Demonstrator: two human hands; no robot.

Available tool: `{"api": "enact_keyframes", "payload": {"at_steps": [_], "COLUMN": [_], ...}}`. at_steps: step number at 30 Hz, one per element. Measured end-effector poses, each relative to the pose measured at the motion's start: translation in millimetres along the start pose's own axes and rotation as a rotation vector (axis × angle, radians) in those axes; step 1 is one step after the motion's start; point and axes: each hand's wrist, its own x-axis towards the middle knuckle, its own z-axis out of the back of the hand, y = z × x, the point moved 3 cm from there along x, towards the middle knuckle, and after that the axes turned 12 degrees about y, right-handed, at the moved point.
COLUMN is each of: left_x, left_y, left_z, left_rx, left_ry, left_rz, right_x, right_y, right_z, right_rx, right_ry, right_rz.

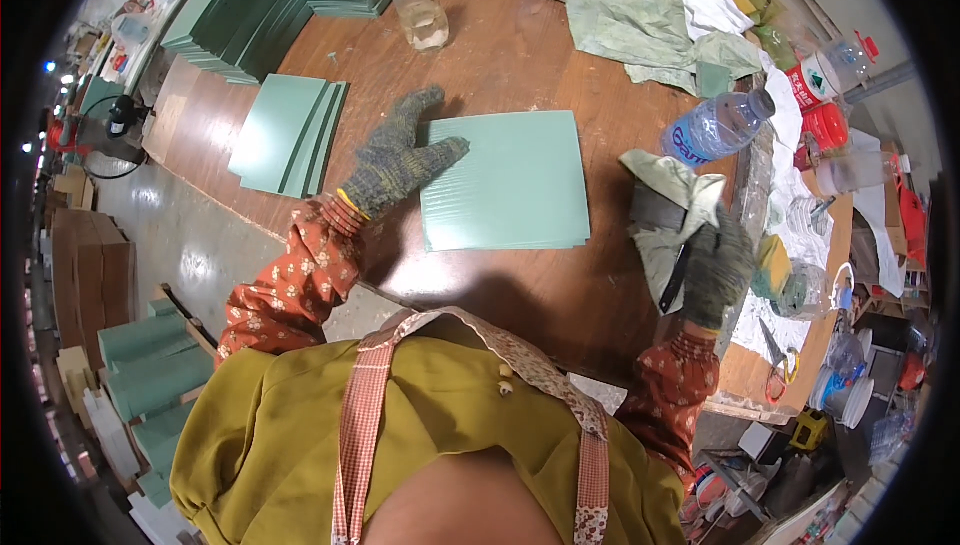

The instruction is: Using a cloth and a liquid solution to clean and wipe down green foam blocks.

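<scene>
A small stack of glossy light-green square sheets (508,185) lies on the wooden table in front of me. My left hand (392,160), in a grey knitted glove, is at its left edge; thumb and fingers are apart, the thumb tip on the top sheet. To the right of the stack, my right hand (716,270), also gloved, is closed on a pale green stained cloth (655,255). Beside that hand lies a slim black tool (674,283) against the cloth; its kind is unclear, and so is whether my fingers hold it too. A dark grey flat patch (655,209) shows among the folds.
Several fanned green sheets (285,135) lie to the left. Tall green stacks (240,20) stand behind them, near a capped glass jar (420,5). A clear plastic bottle (715,130) lies beyond my right hand. Scissors (775,360) rest at the right edge.
</scene>
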Motion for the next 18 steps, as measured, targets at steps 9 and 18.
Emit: {"api": "enact_keyframes", "payload": {"at_steps": [9, 18], "left_x": [-12.8, -9.5], "left_y": [0.8, -80.3], "left_z": [-16.5, -36.4], "left_rx": [-0.333, -0.558], "left_ry": [-0.263, -0.03], "left_rz": [-0.018, -0.356], "right_x": [33.5, 49.9], "right_y": [77.4, 183.7], "right_z": [67.9, 38.3], "right_rx": [0.081, 0.476], "right_ry": [-0.255, -0.042], "right_rz": [0.371, 0.887]}}
